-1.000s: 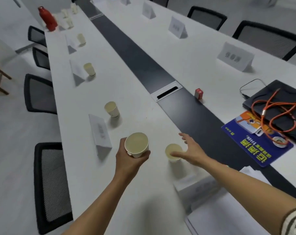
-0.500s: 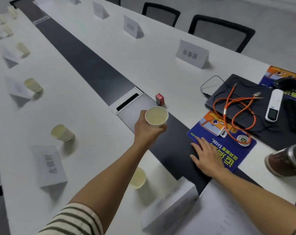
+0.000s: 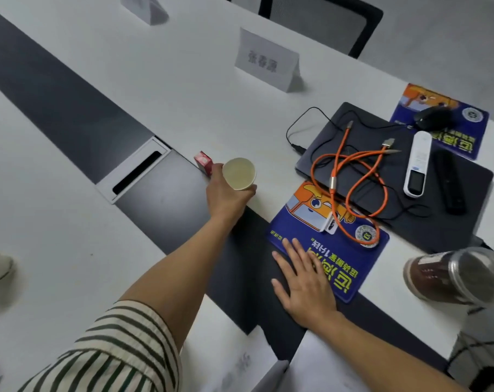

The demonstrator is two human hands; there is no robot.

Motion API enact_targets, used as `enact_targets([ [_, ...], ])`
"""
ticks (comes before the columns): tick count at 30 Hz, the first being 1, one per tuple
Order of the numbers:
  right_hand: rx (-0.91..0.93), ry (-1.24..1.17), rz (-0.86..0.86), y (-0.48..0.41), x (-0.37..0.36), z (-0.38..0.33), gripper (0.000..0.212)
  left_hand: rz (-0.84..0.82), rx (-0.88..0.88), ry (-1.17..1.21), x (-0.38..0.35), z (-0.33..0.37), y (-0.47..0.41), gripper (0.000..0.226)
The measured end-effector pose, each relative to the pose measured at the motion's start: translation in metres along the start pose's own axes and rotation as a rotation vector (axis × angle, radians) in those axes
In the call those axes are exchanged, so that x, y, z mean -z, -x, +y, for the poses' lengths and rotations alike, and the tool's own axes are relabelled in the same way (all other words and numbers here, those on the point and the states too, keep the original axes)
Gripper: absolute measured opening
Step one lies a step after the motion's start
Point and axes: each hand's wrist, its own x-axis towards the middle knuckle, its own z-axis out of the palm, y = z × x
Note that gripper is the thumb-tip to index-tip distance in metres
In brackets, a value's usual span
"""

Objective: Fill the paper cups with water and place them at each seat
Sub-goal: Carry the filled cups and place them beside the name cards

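**Left hand holds a paper cup at the far edge of the dark strip**

The left hand reaches out toward 12 o'clock. Its thumb and fingers are curled round the paper cup, which is upright with its mouth facing the camera. The cup is over the line where the dark strip meets the white table. Whether its base touches the top cannot be told, nor whether it holds water. A small red box lies at the cup's 9 o'clock, just beside the thumb. A cable hatch is set in the strip farther out at 9 o'clock. At 1 o'clock, well apart from the cup, stands a name card.

The right hand lies palm down at 5 o'clock from the cup, with fingers straight and spread, holding nothing. Its fingertips rest on the near edge of a blue pad and its heel rests on the strip. An orange cable loops across the pad and a closed laptop at the cup's 3 o'clock. A white remote lies on the laptop. A jar with dark contents is at 4 o'clock.
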Motion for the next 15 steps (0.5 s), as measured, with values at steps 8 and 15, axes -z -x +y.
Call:
enact_targets([
  [8, 0.008, -0.011, 0.015, 0.0, 0.0, 0.002, 0.06, -0.039, 0.05, -0.035, -0.005, -0.01, -0.003, 0.069],
  [15, -0.007, -0.029, -0.074, -0.002, 0.006, 0.0, 0.061, -0.097, 0.013, -0.293, 0.056, -0.005, 0.05, 0.046],
])
